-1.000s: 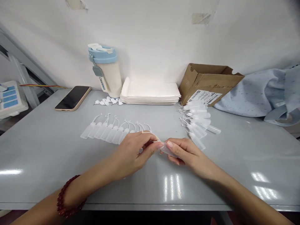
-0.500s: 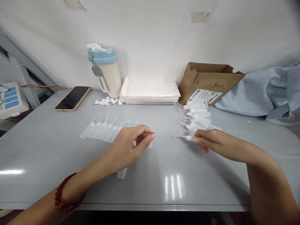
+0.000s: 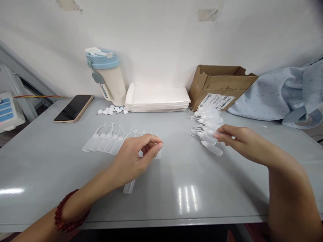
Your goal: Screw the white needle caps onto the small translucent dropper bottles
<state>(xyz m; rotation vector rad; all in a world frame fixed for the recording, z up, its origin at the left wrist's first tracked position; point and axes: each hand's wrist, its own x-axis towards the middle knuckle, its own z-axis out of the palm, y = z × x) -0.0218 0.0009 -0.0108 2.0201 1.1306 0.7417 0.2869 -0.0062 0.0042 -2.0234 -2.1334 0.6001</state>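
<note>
Right grip at slim translucent tubes, white-necked and thin-tailed.

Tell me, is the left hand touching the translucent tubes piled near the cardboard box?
Apart. The head view plainly shows a stretch of grey tabletop between the left hand and the piled translucent tubes.

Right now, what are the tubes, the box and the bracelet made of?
Tubes: probably plastic, smooth and milky; they're partly see-through.
Box: dull cardboard, it seems; it's brown with folded edges.
Bracelet: glossy and beaded, maybe glass, stone or plastic; its dark red shine leaves that open.
</note>
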